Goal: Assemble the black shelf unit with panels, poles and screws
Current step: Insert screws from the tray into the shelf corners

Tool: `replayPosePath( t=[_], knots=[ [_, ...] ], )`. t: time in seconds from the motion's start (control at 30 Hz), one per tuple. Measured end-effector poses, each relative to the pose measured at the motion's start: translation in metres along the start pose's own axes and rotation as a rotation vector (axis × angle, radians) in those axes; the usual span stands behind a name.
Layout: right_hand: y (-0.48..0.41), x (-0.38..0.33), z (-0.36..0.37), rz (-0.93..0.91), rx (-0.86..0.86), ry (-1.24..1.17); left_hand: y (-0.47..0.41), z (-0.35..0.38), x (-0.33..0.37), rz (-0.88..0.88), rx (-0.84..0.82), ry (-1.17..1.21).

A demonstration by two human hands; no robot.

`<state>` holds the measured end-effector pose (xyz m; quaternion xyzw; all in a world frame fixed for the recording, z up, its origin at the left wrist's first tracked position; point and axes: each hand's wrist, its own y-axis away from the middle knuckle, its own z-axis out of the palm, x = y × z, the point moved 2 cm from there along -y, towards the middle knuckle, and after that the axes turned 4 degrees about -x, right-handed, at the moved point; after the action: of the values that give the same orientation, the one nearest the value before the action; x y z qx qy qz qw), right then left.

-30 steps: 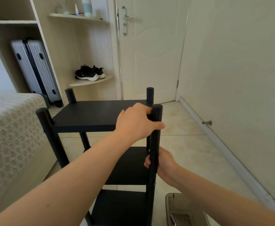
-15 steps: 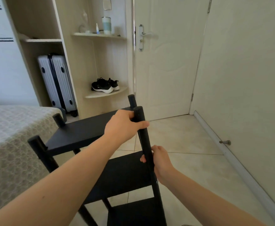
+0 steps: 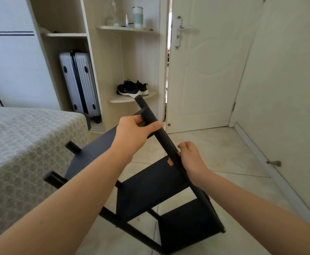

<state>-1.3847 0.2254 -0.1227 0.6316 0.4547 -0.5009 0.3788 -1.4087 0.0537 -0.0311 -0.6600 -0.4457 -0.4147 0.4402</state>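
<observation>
Black shelf unit [image 3: 150,181] stands tipped on the tiled floor [image 3: 214,148], its long axis leaning up-left toward the bed [image 3: 21,144]. Our left hand [image 3: 134,131] grips its near pole [image 3: 164,139] high and our right hand [image 3: 191,161] grips it lower. Behind, a corner shelf [image 3: 124,100] holds sneakers [image 3: 130,88].

Soft, even daylight fills the room, bright without harsh glare; where it comes from cannot be told. The wall [image 3: 288,89] on the right and the door [image 3: 205,70] look pale and slightly washed out, while the wardrobe front [image 3: 9,67] at upper left takes a bluish cast. The floor [image 3: 214,144] has a faint sheen and only weak, diffuse shadows beneath the shelf unit [image 3: 150,183], whose black surfaces show almost no detail. The left hand [image 3: 132,134] and right hand [image 3: 191,160] are evenly lit, with slightly soft edges. Wide-angle distortion tilts the door's upright lines and stretches the forearms [image 3: 67,208] toward the bottom corners. The bedspread [image 3: 21,144] smears at the left edge.
</observation>
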Motion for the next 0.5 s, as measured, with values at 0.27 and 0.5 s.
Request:
replayPosePath(
  t=[0.27, 0.5],
  knots=[
    [0.007, -0.007, 0.011, -0.038, -0.072, 0.177, 0.019, -0.02, -0.045, -0.045, 0.054, 0.186],
    [0.018, 0.018, 0.036, -0.039, -0.112, 0.292, 0.051, -0.036, -0.105, -0.096, 0.078, 0.292]
  ],
)
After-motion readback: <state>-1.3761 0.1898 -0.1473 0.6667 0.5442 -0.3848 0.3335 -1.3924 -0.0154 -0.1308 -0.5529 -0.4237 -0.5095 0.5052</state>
